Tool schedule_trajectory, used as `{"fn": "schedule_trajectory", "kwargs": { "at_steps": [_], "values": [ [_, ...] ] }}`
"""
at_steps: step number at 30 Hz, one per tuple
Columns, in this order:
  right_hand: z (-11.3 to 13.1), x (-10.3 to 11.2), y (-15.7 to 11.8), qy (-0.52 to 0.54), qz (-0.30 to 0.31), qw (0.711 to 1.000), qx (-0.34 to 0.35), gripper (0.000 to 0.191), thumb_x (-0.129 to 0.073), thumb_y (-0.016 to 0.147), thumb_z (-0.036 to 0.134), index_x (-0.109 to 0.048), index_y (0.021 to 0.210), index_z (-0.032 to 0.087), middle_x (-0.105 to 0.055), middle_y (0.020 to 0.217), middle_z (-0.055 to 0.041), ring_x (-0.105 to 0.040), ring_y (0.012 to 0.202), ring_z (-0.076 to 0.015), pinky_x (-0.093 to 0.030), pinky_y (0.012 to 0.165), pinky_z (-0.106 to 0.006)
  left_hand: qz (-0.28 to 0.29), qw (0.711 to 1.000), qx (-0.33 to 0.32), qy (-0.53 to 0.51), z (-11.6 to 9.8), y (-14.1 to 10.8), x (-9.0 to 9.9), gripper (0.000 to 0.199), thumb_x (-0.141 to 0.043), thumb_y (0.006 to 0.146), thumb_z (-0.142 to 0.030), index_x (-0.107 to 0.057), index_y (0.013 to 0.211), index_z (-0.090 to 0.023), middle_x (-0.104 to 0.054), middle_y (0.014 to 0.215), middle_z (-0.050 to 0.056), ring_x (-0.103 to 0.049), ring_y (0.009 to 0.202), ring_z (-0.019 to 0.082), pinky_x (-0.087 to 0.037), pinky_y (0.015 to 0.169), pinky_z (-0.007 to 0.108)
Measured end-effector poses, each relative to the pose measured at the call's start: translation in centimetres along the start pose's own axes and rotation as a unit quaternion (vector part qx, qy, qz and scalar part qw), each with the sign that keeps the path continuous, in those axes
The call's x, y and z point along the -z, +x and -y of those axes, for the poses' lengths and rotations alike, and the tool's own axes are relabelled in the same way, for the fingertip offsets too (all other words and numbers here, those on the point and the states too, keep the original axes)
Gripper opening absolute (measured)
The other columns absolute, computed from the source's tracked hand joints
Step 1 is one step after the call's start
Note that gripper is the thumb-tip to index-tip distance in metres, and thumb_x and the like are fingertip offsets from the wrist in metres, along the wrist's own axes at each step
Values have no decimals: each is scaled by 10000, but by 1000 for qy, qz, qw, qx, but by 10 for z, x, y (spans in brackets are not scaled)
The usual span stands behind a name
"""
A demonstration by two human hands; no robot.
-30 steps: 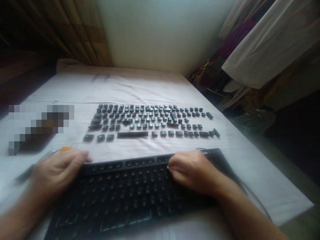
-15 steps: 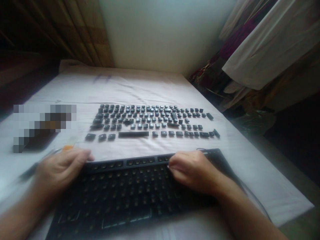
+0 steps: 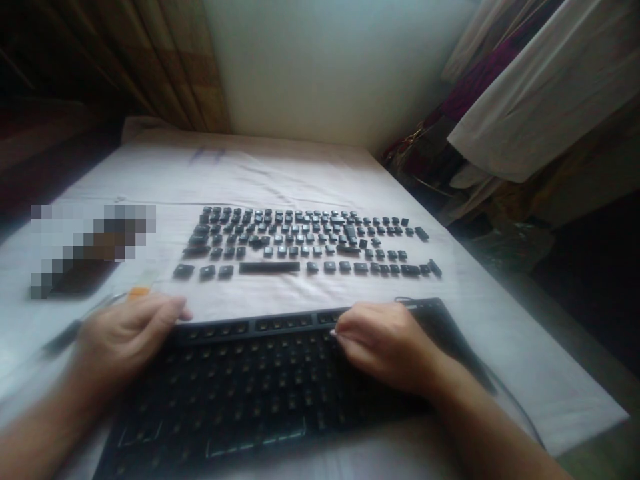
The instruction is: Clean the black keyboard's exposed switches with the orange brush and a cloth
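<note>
A black keyboard with its keycaps off lies tilted across the cloth in front of me. My left hand is closed at the keyboard's upper left corner, thumb and fingers along its edge. Over the upper right part of the board, my right hand is closed in a pinch. A tiny pale bit shows at its fingertips, too small to name. Beyond the keyboard, loose black keycaps lie in rows in a keyboard layout, with the long space bar in the nearest row.
White cloth covers the surface. Left of my left hand are an orange item and a dark, blurred slim object; a pixelated patch hides something behind them. A cable runs at right. Clothes hang beyond the right edge.
The view has shifted very slightly. Both hands keep nearly the same places, with the right fingertips a touch further left over the keyboard.
</note>
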State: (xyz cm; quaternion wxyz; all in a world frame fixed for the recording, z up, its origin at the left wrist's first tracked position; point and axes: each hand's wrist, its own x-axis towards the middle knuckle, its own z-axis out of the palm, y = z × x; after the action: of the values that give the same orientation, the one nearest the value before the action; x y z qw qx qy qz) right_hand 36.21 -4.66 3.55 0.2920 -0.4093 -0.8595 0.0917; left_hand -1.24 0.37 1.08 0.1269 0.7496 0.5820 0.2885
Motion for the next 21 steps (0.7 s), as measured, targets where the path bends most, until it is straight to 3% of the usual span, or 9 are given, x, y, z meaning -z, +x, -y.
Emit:
{"fn": "schedule_trajectory", "kwargs": {
  "at_steps": [7,21],
  "values": [
    [1,-9,-1,-12,2,1000,19,170,-549,910,141,-628,768,191,-672,634,3,-614,535,-116,-425,559,-210,-24,1000,-9,-11,-7,2,-1,375,-550,847,-532,-755,646,-291,-766,662,-50,-722,619,147,-526,603,219],
    [4,-10,0,-28,25,999,-18,152,-577,860,120,-652,747,188,-693,655,-2,-641,559,-118,-437,576,-198,-8,1000,-12,0,1,0,-3,345,-551,872,-504,-765,695,-300,-772,701,-62,-723,652,142,-517,618,220]
  ]
}}
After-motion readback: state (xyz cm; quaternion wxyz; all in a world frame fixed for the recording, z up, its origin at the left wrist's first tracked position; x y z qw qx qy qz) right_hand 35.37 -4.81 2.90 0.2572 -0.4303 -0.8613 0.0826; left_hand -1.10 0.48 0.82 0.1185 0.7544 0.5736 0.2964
